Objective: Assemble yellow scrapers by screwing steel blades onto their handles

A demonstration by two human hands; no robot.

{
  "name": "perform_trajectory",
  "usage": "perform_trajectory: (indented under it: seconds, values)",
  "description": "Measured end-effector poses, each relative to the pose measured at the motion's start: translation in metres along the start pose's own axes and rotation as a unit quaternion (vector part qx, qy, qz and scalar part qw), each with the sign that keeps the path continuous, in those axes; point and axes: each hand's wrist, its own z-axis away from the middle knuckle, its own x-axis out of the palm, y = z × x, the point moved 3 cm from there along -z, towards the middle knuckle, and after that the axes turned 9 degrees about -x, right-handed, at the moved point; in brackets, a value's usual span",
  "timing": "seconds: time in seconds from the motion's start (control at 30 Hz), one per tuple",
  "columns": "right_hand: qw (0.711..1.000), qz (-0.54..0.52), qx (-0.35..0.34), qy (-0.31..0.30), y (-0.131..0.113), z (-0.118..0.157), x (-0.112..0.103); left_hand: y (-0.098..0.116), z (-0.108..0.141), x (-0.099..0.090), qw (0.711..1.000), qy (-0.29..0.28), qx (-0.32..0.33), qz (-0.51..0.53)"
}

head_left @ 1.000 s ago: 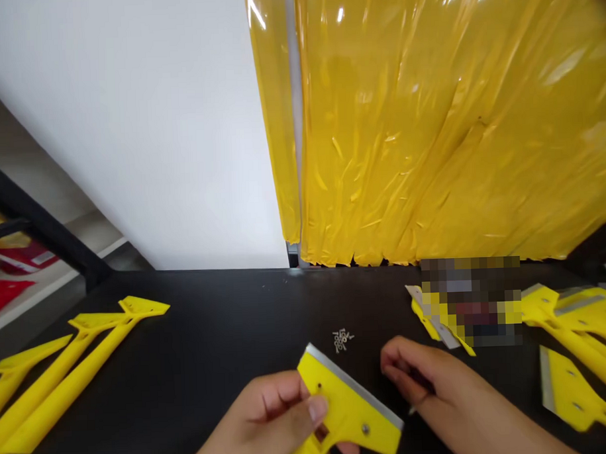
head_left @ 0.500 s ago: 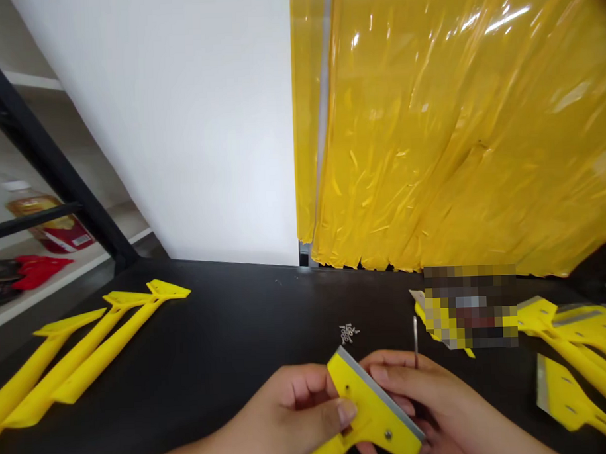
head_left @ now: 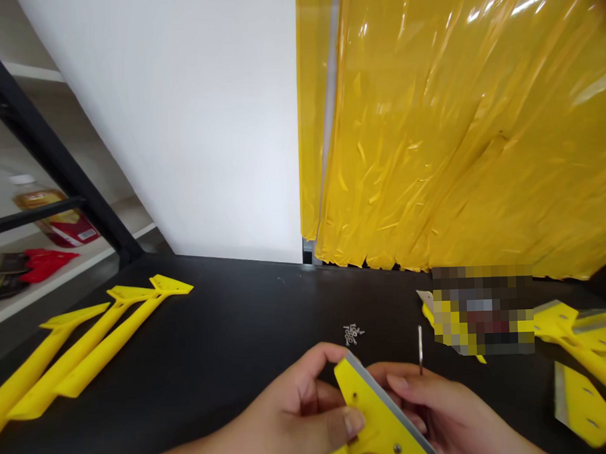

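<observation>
A yellow scraper (head_left: 374,410) with a grey metal blade along its edge is in my left hand (head_left: 309,402). The left thumb presses on its face, and the index finger reaches to the upper corner of the blade. One screw shows near the scraper's lower end, and a dark hole shows near the upper end. My right hand (head_left: 438,398) is closed beside the blade's far side, its fingertips partly hidden behind the scraper. A thin metal rod (head_left: 420,349), like a screwdriver shaft, sticks up from the right hand. Just beyond the hands lies a small pile of screws (head_left: 352,334).
Several yellow scraper handles (head_left: 108,340) lie at the left of the black table (head_left: 213,362). Scrapers with blades (head_left: 587,396) lie at the right, near a blurred-out patch. Yellow plastic sheeting (head_left: 429,150) and a white panel (head_left: 180,125) stand behind. A bottle (head_left: 64,219) sits on the left shelf.
My left index finger has risen to the scraper's upper corner. The scraper sits slightly lower and further right, and the whole view has shifted a little.
</observation>
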Motion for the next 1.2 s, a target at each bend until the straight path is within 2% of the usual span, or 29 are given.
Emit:
perform_trajectory:
  seconds: [0.23,0.4,0.57,1.0,1.2]
  values:
    - [0.999,-0.039,-0.011,0.003,-0.003,-0.003,0.000,-0.001,0.001,0.007,1.000,0.010,0.015,0.024]
    - [1.000,-0.025,-0.016,-0.001,-0.005,-0.001,0.005,0.003,0.003,0.015,0.998,-0.017,0.022,0.050]
    - [1.000,-0.005,-0.018,-0.002,-0.003,0.000,0.002,0.008,0.004,0.013,0.999,-0.029,0.011,0.016]
    - [0.997,0.031,-0.068,0.020,-0.002,0.003,-0.005,0.008,0.009,0.004,0.998,0.047,-0.017,-0.025]
    - [0.998,0.013,-0.056,-0.032,-0.006,0.003,0.004,0.007,0.009,0.004,0.999,0.033,-0.012,-0.014]
